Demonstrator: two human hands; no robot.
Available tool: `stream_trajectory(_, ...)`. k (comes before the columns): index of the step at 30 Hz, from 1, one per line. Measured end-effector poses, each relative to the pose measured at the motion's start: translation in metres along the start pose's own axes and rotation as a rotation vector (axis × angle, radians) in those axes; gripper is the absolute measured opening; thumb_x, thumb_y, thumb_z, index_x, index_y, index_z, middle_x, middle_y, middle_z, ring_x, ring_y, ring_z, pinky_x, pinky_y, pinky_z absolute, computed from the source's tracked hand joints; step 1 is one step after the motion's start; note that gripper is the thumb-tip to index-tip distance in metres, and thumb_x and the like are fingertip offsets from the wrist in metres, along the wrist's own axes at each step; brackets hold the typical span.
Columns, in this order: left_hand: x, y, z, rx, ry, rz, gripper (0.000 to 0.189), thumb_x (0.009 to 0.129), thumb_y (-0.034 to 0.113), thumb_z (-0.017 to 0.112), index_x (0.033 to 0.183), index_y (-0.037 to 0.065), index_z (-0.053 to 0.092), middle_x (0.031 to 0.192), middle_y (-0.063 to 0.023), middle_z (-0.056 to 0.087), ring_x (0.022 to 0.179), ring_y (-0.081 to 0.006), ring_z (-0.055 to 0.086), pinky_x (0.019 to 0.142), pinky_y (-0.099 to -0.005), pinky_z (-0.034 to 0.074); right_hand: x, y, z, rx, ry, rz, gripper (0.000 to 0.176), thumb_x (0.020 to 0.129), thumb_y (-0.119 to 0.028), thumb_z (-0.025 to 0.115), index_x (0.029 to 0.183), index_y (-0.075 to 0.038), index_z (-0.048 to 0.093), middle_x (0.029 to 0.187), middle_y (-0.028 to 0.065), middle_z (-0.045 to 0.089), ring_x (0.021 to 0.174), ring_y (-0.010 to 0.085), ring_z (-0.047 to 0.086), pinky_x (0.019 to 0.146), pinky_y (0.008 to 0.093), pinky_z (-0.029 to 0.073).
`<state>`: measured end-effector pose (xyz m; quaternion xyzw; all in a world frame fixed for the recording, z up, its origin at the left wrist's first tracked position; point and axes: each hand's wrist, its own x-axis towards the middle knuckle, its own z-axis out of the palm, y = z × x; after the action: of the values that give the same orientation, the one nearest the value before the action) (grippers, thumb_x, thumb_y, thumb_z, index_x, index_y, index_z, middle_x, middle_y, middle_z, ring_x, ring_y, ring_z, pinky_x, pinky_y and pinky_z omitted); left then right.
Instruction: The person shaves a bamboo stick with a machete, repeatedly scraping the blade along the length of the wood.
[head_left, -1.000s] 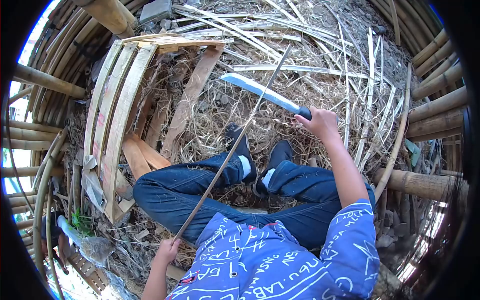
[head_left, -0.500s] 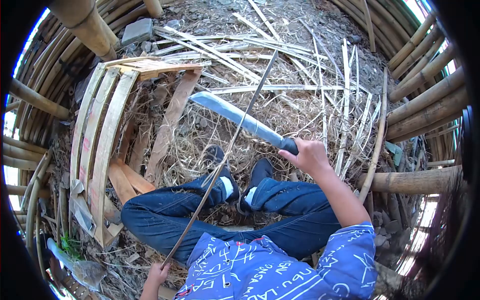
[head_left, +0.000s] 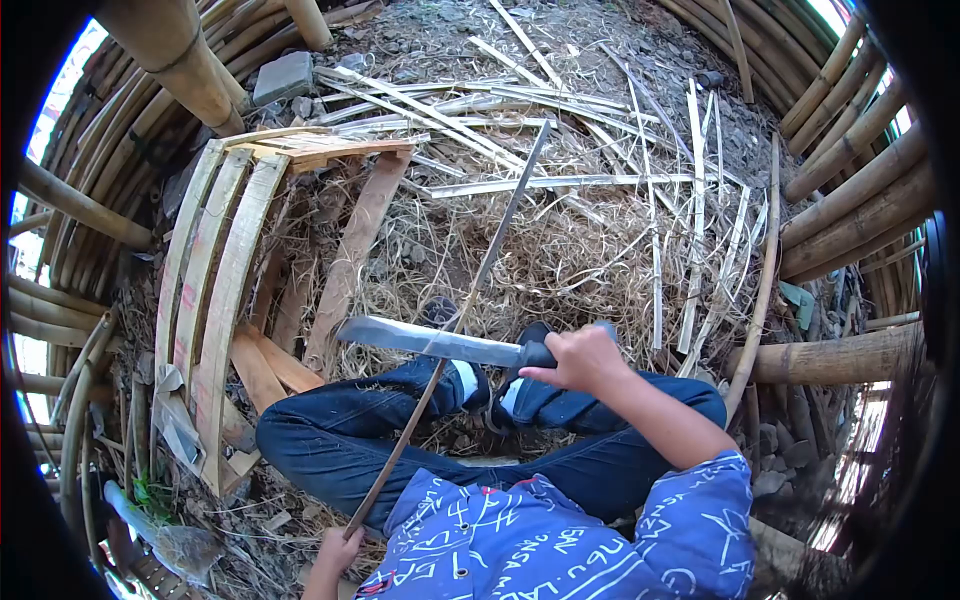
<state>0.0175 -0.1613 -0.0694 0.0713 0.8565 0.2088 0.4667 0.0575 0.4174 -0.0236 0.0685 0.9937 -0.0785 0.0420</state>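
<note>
My right hand [head_left: 585, 358] is wrapped round the black handle of a machete [head_left: 430, 341], whose broad blade points left above my lower legs. A long, thin bamboo strip [head_left: 490, 258] slants from the lower left up toward the scattered strips. Its near end is gripped in my left hand [head_left: 341, 549], low beside my thigh. Blade and strip cross in front of my shoes; the blade appears to touch the strip there. The strip's dark side faces me along most of its length.
A slatted wooden crate [head_left: 225, 300] stands at the left. Pale bamboo strips [head_left: 560, 183] and curly shavings [head_left: 560, 255] lie on the ground ahead. Thick bamboo poles [head_left: 840, 355] line the right side. A grey block [head_left: 284, 78] sits at the back left.
The machete has come down along the strip toward me, its blade turning nearer level. My left hand, still holding the strip, has shifted slightly right in view.
</note>
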Motion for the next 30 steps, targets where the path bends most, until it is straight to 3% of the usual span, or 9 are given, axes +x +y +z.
stream_trajectory(3,0.011,-0.071,0.025,-0.144,0.046,-0.002,0.035,0.088,0.027,0.063,0.073,-0.004,0.065,0.056,-0.0143,0.059,0.054,-0.0225,0.062,0.054,-0.0384,0.047,0.028,0.062,-0.010,-0.170,-0.001,0.143,0.072,0.080,-0.081,0.043,0.072,-0.013,0.065,0.058,0.0055,0.063,0.053,0.0251,0.065,0.056,0.0416,0.050)
stream_trajectory(5,0.005,-0.025,0.005,-0.038,0.018,-0.063,0.035,0.088,0.028,0.063,0.073,-0.003,0.066,0.055,-0.0138,0.059,0.054,-0.0223,0.062,0.054,-0.0384,0.047,0.050,0.116,-0.036,-0.179,0.018,0.572,0.073,0.081,-0.080,0.045,0.078,-0.011,0.069,0.069,0.0073,0.068,0.065,0.0218,0.069,0.059,0.0370,0.054)
stream_trajectory(6,0.002,-0.008,-0.002,0.055,0.000,-0.134,0.035,0.088,0.028,0.063,0.073,-0.003,0.066,0.054,-0.0134,0.059,0.053,-0.0221,0.062,0.053,-0.0385,0.048,0.057,0.135,-0.054,-0.183,-0.096,0.591,0.073,0.083,-0.078,0.045,0.080,-0.009,0.069,0.071,0.0088,0.069,0.068,0.0228,0.070,0.061,0.0362,0.054)
stream_trajectory(10,0.018,-0.031,0.005,-0.069,-0.071,-0.167,0.034,0.088,0.029,0.063,0.075,-0.002,0.067,0.054,-0.0129,0.058,0.052,-0.0211,0.061,0.053,-0.0388,0.047,0.061,0.140,-0.054,-0.334,-0.105,0.517,0.069,0.085,-0.074,0.046,0.083,-0.009,0.071,0.072,0.0096,0.069,0.068,0.0227,0.070,0.061,0.0381,0.054)
stream_trajectory(14,0.019,-0.034,0.002,-0.049,-0.062,0.003,0.032,0.087,0.028,0.064,0.078,-0.002,0.068,0.054,-0.0110,0.059,0.051,-0.0187,0.058,0.051,-0.0369,0.045,0.057,0.136,-0.045,-0.243,0.004,0.560,0.068,0.084,-0.073,0.048,0.082,-0.009,0.070,0.073,0.0113,0.070,0.068,0.0258,0.070,0.061,0.0391,0.054)
stream_trajectory(16,0.008,0.000,-0.008,0.033,-0.022,0.080,0.029,0.087,0.026,0.064,0.079,-0.002,0.067,0.053,-0.0090,0.058,0.049,-0.0164,0.055,0.050,-0.0355,0.043,0.054,0.142,-0.040,-0.250,0.027,0.556,0.069,0.084,-0.074,0.048,0.082,-0.009,0.070,0.073,0.0116,0.070,0.068,0.0264,0.070,0.061,0.0393,0.054)
stream_trajectory(19,0.030,-0.081,0.016,-0.212,-0.097,0.010,0.028,0.087,0.025,0.064,0.078,-0.002,0.067,0.053,-0.0087,0.056,0.049,-0.0155,0.054,0.049,-0.0359,0.042,0.055,0.155,-0.043,-0.246,0.030,0.548,0.070,0.082,-0.076,0.048,0.083,-0.009,0.069,0.072,0.0118,0.069,0.069,0.0275,0.070,0.062,0.0400,0.054)
stream_trajectory(22,0.019,-0.038,0.005,-0.056,-0.071,-0.023,0.029,0.087,0.025,0.063,0.076,-0.002,0.066,0.052,-0.0078,0.055,0.050,-0.0149,0.054,0.049,-0.0358,0.043,0.058,0.169,-0.043,-0.293,0.048,0.624,0.071,0.081,-0.078,0.047,0.085,-0.010,0.069,0.072,0.0090,0.069,0.068,0.0245,0.070,0.060,0.0385,0.054)
stream_trajectory(30,0.013,-0.041,0.001,-0.062,-0.064,-0.067,0.032,0.087,0.026,0.064,0.076,-0.004,0.066,0.054,-0.0060,0.057,0.052,-0.0157,0.055,0.051,-0.0357,0.045,0.067,0.197,-0.048,-0.250,0.031,0.752,0.072,0.083,-0.076,0.047,0.085,-0.009,0.071,0.073,0.0085,0.069,0.067,0.0211,0.070,0.060,0.0349,0.054)
